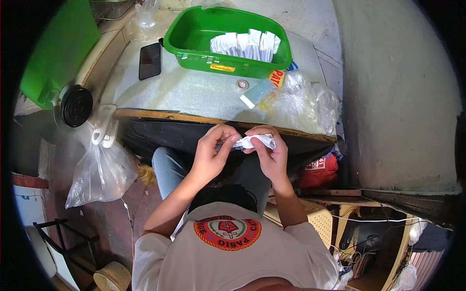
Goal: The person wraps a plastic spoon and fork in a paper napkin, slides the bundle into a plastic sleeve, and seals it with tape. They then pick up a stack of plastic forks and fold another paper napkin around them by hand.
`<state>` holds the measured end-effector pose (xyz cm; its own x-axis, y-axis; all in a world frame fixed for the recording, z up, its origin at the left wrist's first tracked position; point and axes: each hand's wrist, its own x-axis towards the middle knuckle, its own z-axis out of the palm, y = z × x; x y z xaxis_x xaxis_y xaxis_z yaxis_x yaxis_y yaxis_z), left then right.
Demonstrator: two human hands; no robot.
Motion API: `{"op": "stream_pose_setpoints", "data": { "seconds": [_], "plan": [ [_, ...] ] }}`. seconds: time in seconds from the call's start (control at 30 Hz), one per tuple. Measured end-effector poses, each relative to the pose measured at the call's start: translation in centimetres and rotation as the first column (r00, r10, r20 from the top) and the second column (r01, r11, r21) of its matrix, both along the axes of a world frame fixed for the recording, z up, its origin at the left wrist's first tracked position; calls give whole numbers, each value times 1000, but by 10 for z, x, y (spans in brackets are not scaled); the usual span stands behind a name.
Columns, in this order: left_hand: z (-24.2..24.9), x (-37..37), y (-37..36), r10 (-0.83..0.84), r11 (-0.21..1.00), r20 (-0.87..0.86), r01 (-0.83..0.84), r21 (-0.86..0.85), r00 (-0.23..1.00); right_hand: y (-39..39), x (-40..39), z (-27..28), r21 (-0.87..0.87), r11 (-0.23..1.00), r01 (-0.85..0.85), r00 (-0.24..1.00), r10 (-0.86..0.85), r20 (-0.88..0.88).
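1. The left hand [213, 145] and the right hand [273, 155] are close to each other, above the lap of the person and just before the near edge of the worktop.
2. Between these two hands there is a small, white, folded piece of thin, soft-looking material [262, 139]. It is held in the air and does not rest on the worktop.
3. The left hand is narrow: its thumb and forefinger pinch the left end of the piece. The right hand is also closed on it, with the thumb on the near side and the other fingers partly hidden behind.
4. The piece looks slim and layered at the left, and wider and more loose at the right end, where greyish folds are visible. I cannot tell if it is cloth, paper or plastic.
5. Beyond the hands is the pale grey worktop [189, 99] with a brown wooden front edge [170, 115].
6. On its right part lies a crumpled, clear plastic bag [293, 106]; near it is a small, round roll of tape [241, 85].
7. Farther stands a bright green plastic basin [187, 56]. Inside it, a row of similar white folded pieces [247, 46] is placed side by side.
8. Left of this basin lies a black, rectangular phone [150, 61].
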<state>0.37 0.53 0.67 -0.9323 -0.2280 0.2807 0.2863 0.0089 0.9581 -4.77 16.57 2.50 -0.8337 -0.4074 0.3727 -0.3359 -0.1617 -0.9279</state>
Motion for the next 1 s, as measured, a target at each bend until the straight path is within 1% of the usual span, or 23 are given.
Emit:
{"op": "stream_pose_setpoints", "data": {
  "seconds": [0.2,0.27,0.3,0.37,0.4,0.47,0.6,0.67,0.7,0.77,0.8,0.87,0.9,0.97,1.0],
  "plan": [
    [-2,-3,-2,-75,997,21,75,23,997,3,-1,0,31,999,-24,999,25,-22],
    [-5,-4,-4,-168,978,94,153,145,981,3,0,0,23,999,-39,999,39,-9],
    [-5,-4,-6,-169,977,95,154,144,981,2,0,0,22,999,-38,999,38,-9],
    [-4,-5,-8,-271,950,118,246,192,955,2,-1,0,36,998,-46,997,48,-58],
    [-3,-5,-9,-273,950,118,247,192,955,2,0,0,36,998,-44,997,47,-59],
    [-3,-5,-9,-280,954,114,263,143,953,3,0,1,92,995,-43,995,52,-87],
    [3,-3,-6,-239,970,99,231,80,966,3,-1,-1,87,996,-25,996,33,-89],
    [7,-1,-5,-226,973,89,220,69,970,3,0,-1,6,1000,0,1000,0,28],
    [9,0,-4,-227,973,89,221,69,970,2,0,-1,6,1000,2,1000,-2,28],
    [13,2,-1,-152,988,-13,152,-34,988,1,-2,2,34,998,58,994,-54,-93],
    [18,3,-2,-152,988,-12,151,-34,988,0,-3,2,34,998,57,994,-54,-92],
    [26,1,-7,-221,969,93,229,-88,971,-1,-6,4,115,993,12,996,-3,-84],
    [22,-4,-10,-223,969,94,231,-88,970,1,-10,2,114,993,14,997,-4,-82],
    [9,-18,-14,-367,922,61,354,155,928,7,-23,0,119,983,-138,983,121,141],
    [9,-22,-17,-383,921,74,374,110,921,8,-29,6,123,967,-224,942,182,282]
  ]
}}
